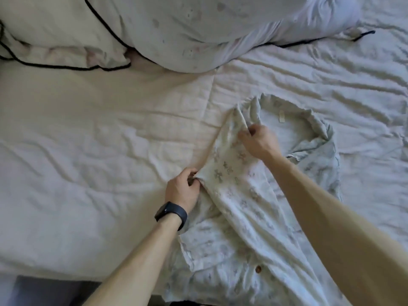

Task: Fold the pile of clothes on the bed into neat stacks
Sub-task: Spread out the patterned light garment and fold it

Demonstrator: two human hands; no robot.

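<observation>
A pale shirt (242, 208) with a small bow print and a brown button lies spread on the bed (92, 151), collar and white label toward the pillows. One sleeve side is folded in over the body. My left hand (183, 191), with a dark watch on the wrist, pinches the folded edge at the shirt's left side. My right hand (258, 140) pinches the fabric near the shoulder, just left of the collar. My right forearm covers part of the shirt's middle.
Two pillows lie at the head of the bed: one with dark piping (55, 36) at left, a larger pale one (198, 34) in the middle. The rumpled sheet stretches left and right of the shirt. A dark floor patch (50, 292) shows at the bottom left.
</observation>
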